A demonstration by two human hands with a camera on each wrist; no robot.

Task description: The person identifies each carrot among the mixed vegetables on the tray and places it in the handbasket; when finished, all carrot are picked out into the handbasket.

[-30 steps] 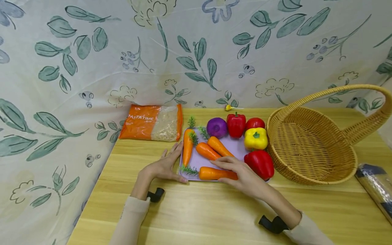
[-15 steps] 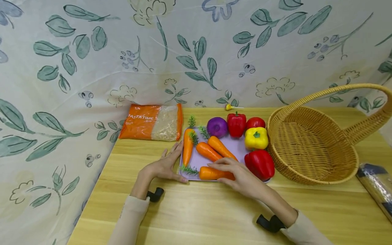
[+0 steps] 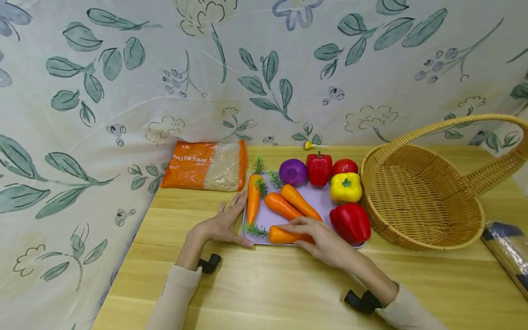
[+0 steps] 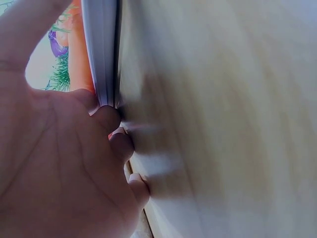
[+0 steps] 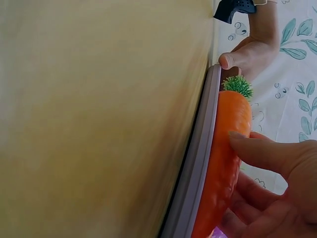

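Observation:
A lilac tray (image 3: pixel 318 197) lies on the table with several carrots on it. Along its front edge is one carrot (image 3: pixel 279 234), its leafy green top pointing left. My right hand (image 3: pixel 327 240) pinches this carrot from above, covering its tapered end; the right wrist view shows the thumb on the near side of the carrot (image 5: pixel 227 131) and the fingers on the far side. My left hand (image 3: pixel 219 228) rests at the tray's left edge with fingers extended and its thumb at the front corner. Beside it lies an upright-pointing carrot (image 3: pixel 253 198), and two more carrots cross the middle.
On the tray's back and right are a purple onion (image 3: pixel 293 172), red peppers (image 3: pixel 350 223), a yellow pepper (image 3: pixel 345 187) and a round red vegetable (image 3: pixel 344 166). A wicker basket (image 3: pixel 412 197) stands right. An orange pasta bag (image 3: pixel 194 165) and lollipop (image 3: pixel 308 145) lie behind.
My right hand has shifted slightly left along the front carrot, and its fingers have come down closer around it. The left hand and the tray stay in place.

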